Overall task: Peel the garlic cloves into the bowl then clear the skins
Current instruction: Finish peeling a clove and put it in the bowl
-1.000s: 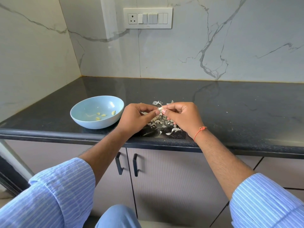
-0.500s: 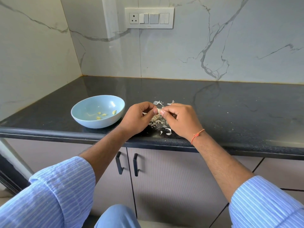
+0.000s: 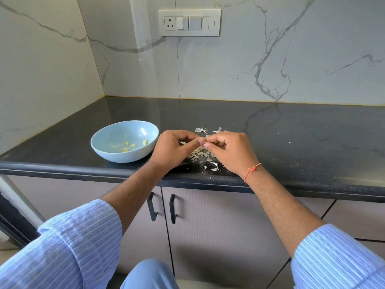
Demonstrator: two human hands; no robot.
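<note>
Now both hands, left hand [image 3: 173,150] & right hand [image 3: 228,150], pinch together over skins [image 3: 200,153]; clove btwn fingertips hidden. Bowl [image 3: 108,152] at 9 o'clock, close for dropping peeled cloves [image 3: 133,144].

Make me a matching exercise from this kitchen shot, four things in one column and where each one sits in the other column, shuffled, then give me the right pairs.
Things
1. peeled cloves
2. garlic skins
3. orange thread
4. switch panel

Places
A. on the marble wall
B. inside the blue bowl
C. around the wrist of the right hand
D. loose on the black counter under the hands

Pairs: 1-B, 2-D, 3-C, 4-A
</note>
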